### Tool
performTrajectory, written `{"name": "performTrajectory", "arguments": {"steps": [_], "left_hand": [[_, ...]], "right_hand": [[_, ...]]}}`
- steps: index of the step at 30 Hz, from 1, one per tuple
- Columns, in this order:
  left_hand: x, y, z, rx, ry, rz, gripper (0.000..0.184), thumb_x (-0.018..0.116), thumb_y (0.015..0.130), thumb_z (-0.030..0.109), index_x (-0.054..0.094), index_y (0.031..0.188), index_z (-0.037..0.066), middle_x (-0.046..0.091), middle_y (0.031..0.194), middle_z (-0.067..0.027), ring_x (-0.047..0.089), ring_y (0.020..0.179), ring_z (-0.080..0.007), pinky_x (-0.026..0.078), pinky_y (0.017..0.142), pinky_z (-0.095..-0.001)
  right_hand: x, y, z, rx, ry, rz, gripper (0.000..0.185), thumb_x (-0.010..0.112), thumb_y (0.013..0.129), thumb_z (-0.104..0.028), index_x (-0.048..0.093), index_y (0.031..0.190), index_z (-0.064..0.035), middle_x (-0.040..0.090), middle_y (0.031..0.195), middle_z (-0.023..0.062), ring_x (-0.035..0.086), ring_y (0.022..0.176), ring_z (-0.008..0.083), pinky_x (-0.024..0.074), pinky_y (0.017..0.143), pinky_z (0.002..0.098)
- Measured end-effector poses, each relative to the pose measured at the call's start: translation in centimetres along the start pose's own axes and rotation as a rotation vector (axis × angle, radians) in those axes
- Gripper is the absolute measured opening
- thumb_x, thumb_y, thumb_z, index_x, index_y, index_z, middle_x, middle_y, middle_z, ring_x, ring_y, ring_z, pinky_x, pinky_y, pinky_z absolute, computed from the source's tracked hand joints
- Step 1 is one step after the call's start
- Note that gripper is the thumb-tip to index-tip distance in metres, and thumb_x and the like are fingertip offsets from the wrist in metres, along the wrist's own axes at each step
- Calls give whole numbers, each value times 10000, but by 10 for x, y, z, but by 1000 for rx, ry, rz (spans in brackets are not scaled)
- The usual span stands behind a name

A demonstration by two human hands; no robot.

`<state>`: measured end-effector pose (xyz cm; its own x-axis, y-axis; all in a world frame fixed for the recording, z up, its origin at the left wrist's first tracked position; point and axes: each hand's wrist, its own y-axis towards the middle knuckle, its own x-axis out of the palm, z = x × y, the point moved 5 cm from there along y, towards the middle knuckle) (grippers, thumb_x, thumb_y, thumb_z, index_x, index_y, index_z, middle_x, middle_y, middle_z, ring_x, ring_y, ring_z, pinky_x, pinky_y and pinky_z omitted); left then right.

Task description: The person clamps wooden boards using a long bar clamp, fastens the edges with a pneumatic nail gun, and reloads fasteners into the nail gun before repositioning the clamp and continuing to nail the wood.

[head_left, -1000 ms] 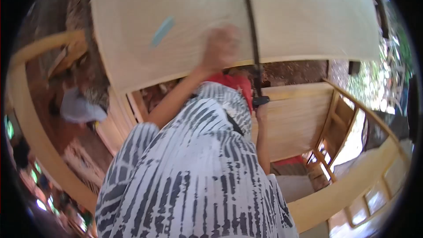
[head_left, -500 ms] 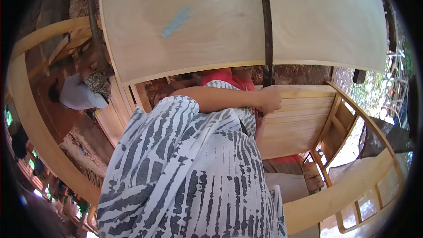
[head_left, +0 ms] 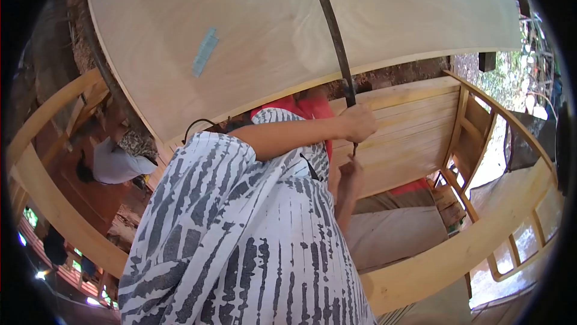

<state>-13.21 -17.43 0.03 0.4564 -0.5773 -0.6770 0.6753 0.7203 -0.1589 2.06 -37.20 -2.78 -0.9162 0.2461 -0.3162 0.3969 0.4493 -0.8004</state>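
Note:
A long dark bar clamp point(head_left: 334, 30) runs across a pale plywood sheet point(head_left: 240, 0), its lower end reaching past the sheet's edge. My left hand point(head_left: 359, 123) is wrapped round that lower end, with the arm stretched across my body. A thin dark rod sticks out below the fist. My right hand point(head_left: 350, 176) is just under it, fingers bent, with fingertips at the rod's tip. Part of its grip is hard to make out. Behind both hands stands a slatted wooden panel point(head_left: 409, 132).
Curved wooden frame pieces point(head_left: 457, 253) surround me to the right, and another curved rail point(head_left: 60, 205) on the left. A second dark bar point(head_left: 96, 48) lies along the sheet's left edge. A person in a light shirt point(head_left: 117, 161) bends down at the left. Grey cloth point(head_left: 396, 232) lies lower right.
The view has turned, so the sheet and clamp sit further left and higher. My right hand, mostly hidden before, now shows below the left. My left hand still grips the clamp.

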Motion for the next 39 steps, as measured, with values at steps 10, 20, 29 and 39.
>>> {"name": "performTrajectory", "arguments": {"steps": [10,20,29,39], "left_hand": [[22,-4,5,19,-17,-168,139,737,748,172,808,826,81,778,823,-153,779,842,-340,614,705,-459],[9,2,2,76,-15,-3,99,776,742,226,808,794,148,775,799,-114,766,786,-306,562,649,-449],[-84,-61,-6,241,-196,530,377,735,871,263,698,1209,100,728,1210,-127,669,1162,-305,423,1066,-513],[-151,-417,-178,-1487,297,1511,638,809,848,241,578,1422,84,608,1448,-161,550,1372,-356,405,1130,-570]], "right_hand": [[-6,28,-120,-505,-700,710,330,464,1091,-230,738,1114,-46,729,1070,254,670,1025,450,501,858,525],[-33,172,-84,-367,-672,274,295,458,1039,-114,727,1064,3,706,949,174,681,945,306,517,918,437],[-22,175,-141,-482,-777,67,435,661,1025,-297,626,1300,38,682,1058,164,651,970,292,538,897,441],[268,47,-523,-1624,-904,-80,370,696,980,-164,671,1294,29,714,1197,228,674,1121,373,514,1029,463]]}}
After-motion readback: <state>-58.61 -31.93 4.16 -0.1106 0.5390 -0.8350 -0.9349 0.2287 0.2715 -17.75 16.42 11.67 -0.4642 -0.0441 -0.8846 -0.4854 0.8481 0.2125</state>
